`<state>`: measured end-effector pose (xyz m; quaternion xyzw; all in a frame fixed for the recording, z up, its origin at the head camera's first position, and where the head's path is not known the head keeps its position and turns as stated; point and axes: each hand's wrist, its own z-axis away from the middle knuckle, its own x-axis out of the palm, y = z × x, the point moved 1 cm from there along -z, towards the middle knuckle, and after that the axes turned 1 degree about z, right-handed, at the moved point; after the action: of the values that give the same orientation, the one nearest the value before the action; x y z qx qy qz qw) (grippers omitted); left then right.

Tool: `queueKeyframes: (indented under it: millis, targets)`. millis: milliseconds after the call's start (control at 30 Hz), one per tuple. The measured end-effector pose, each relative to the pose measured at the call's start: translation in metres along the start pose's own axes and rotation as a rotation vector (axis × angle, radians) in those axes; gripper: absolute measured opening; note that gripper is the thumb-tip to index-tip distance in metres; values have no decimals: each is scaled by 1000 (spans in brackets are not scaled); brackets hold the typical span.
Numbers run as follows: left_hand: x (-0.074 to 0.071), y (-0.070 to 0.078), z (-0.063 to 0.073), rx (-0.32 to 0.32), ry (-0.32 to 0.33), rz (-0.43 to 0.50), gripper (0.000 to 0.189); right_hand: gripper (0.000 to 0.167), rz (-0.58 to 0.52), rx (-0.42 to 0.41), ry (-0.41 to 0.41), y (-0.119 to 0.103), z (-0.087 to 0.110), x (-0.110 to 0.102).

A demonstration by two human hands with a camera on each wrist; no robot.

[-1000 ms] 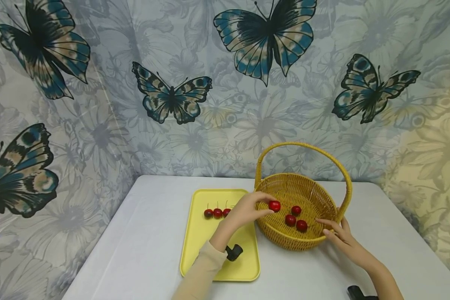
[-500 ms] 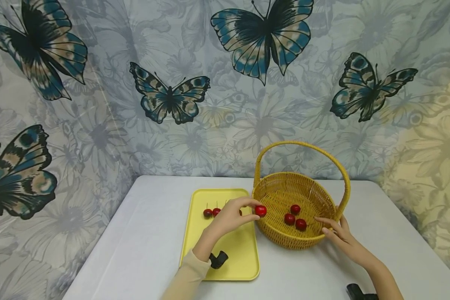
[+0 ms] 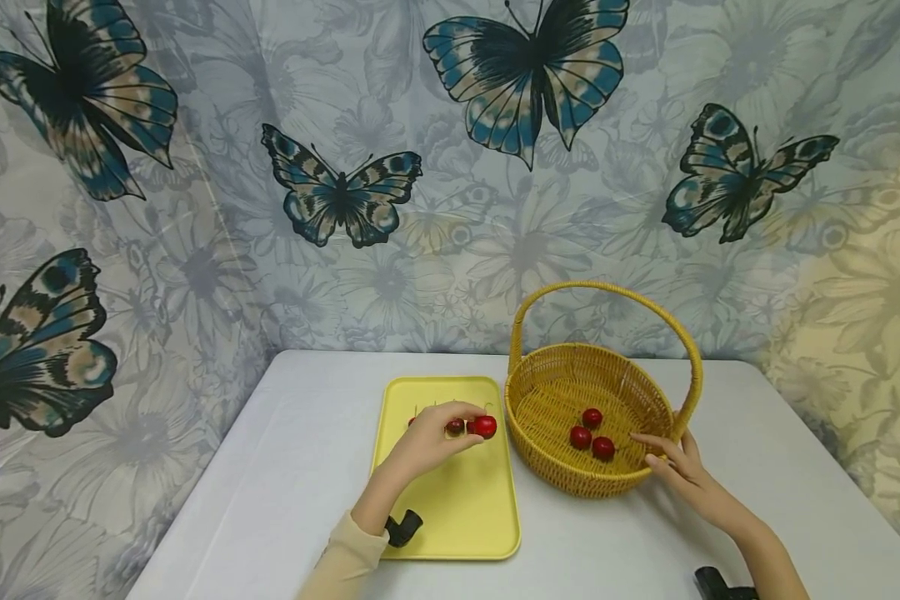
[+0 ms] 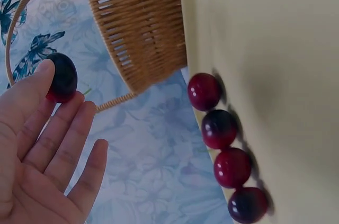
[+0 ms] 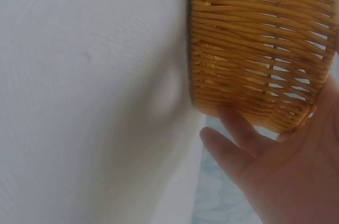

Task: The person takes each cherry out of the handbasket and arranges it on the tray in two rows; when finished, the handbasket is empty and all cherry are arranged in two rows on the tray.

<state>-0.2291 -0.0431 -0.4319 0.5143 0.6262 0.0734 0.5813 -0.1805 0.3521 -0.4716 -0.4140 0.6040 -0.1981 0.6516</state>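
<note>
My left hand [image 3: 437, 435] pinches a red cherry [image 3: 484, 427] between thumb and fingertips, above the yellow tray [image 3: 465, 517]. In the left wrist view the held cherry [image 4: 63, 78] looks dark on top and red below, and the other fingers spread out loosely. Several more cherries lie in a row on the tray, such as this one [image 4: 233, 167]; the hand partly hides them in the head view. My right hand [image 3: 693, 483] grips the right rim of the yellow wicker basket [image 3: 570, 479]. Three cherries sit inside it, one of them nearest the front [image 3: 603, 448].
Basket and tray stand side by side on a white-covered table [image 3: 270, 483]. The basket's tall arched handle [image 3: 603, 286] rises over its opening. Behind the table hangs a butterfly-printed cloth [image 3: 345, 300]. A dark wrist device [image 3: 405, 528] sits at my left wrist.
My left hand has moved left with the pinched cherry, from over the basket's left side to over the tray. The right hand stays at the basket rim.
</note>
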Motion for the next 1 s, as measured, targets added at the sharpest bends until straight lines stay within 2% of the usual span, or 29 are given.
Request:
queueKeyframes:
  millis: [233,500,633,1000]
  targets:
    - [-9,-11,18,-66,-8,-5,35,39,-16,2,-3,0,1,2]
    - [-23,-26,41,-120,15,-94,32,38,-18,1,-7,-1,1,2]
    - [-28,-34,50,-128,27,-132,32,38,-12,-3,-6,-2,-1,2]
    - [-36,-43,61,-173,-28,-180,26,39,-7,1,-8,-2,-1,0]
